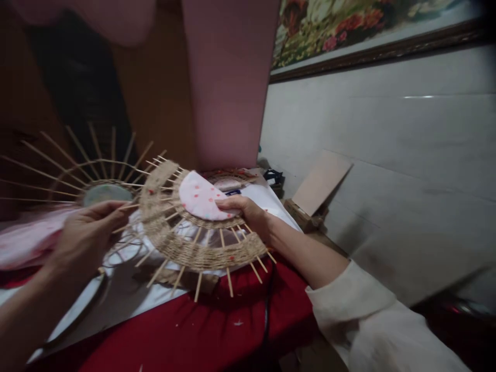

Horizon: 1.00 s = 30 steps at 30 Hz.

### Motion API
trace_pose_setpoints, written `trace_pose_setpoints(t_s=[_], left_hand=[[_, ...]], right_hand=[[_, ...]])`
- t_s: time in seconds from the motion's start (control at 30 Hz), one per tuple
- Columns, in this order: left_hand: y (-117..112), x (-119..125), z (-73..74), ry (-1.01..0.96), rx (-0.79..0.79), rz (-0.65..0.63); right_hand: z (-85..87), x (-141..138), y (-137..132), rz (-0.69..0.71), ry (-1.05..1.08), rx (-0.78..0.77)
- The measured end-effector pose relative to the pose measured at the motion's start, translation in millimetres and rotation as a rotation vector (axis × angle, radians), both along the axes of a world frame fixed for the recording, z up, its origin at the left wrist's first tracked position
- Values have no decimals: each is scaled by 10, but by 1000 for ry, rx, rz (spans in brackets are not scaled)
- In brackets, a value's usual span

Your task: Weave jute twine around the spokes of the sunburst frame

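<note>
The right hand (248, 209) has its thumb pressed on the pink spotted cloth centre (201, 196) of a semicircular woven fan (205, 253), the fingers behind it and largely hidden. The fan hangs from this grip, spreading to its left and below, its twine band crossed by thin sticks that jut past the outer edge. The band carries 2 small red marks, 1 nearer each hand.

The left hand (91, 222) pinches the tip of a stick (134, 206) at the fan's left side between thumb and forefinger. Just below and right of that pinch, loose cord loops (124, 253) trail. Beyond it stands a frame of radiating sticks (93, 134) around a pale greenish centre (106, 194), and to its left lies a bunched pink cloth (34, 232).

Below the right hand's grip, a brown flat piece (201, 281) lies under the fan, at the edge where a white sheet (116, 305) meets a red cloth (248, 315). Just beyond that grip rests another woven piece (232, 181). Right of it, a tan board (321, 181) leans by a carton (304, 217), and higher up hangs a framed picture (349, 31).
</note>
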<state>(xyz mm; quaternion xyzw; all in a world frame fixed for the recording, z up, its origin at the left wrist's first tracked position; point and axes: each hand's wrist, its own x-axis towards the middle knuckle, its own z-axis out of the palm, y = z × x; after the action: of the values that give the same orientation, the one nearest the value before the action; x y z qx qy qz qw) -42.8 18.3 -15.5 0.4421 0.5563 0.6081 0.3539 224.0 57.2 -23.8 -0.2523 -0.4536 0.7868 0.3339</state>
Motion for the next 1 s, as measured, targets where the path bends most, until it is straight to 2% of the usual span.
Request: trace_pose_setpoints(t_s=[0.03, 0.2, 0.27, 0.37, 0.43, 0.53, 0.63, 0.77, 0.87, 1.0], left_hand=[[-5, -16, -3, -5, 19, -45], [11, -147, -4, 143, 268, -85], [7, -181, 24, 121, 262, -139], [-21, -197, 78, -25, 155, -222], [-42, -190, 100, -133, 141, -238], [-62, -171, 107, -234, 227, -273], [-82, -155, 115, -232, 351, -261], [-130, -144, 150, -260, 440, -263], [-159, -155, 176, -415, 441, -305], [-169, -205, 212, -671, 338, -301]], right_hand=[[0, -13, -13, -26, -3, 17], [-28, -61, -53, -30, -9, -3], [-39, -58, -61, -40, 4, 12], [-51, -45, -53, -30, 23, 51], [-64, -43, -40, -41, 21, 58], [-100, -54, -22, -59, -24, 39], [-151, -71, -3, -45, -64, 71], [-161, -103, -25, -33, -106, 112], [-120, -135, -94, -59, -139, 137], [-113, -170, -148, -73, -152, 217]])
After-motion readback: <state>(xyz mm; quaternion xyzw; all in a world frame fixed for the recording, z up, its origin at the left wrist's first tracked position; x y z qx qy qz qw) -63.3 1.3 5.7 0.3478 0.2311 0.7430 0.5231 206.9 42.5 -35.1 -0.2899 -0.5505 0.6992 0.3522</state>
